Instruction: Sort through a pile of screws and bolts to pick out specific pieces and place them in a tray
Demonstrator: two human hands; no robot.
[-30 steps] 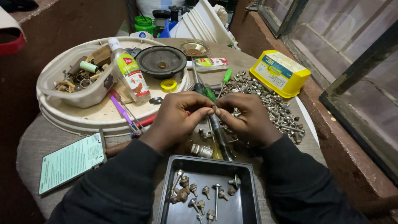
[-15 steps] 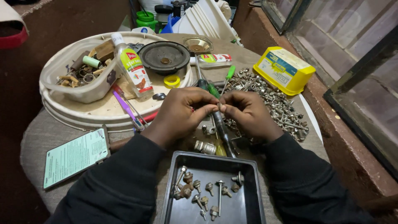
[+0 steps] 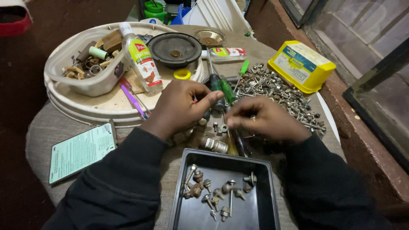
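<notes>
— Two big things frame the work: the round white tub lid point(image 3: 106, 108) on the left, the black tray point(image 3: 226, 208) of sorted screws in front.

— And the hands?

— Both over the cloth between them, just beside the heap of loose screws point(image 3: 277, 91). His left hand point(image 3: 179, 106) is curled shut; on what, I can't tell. His right hand point(image 3: 266, 119) pinches a small metal fastener point(image 3: 224, 127) at its fingertips.
</notes>
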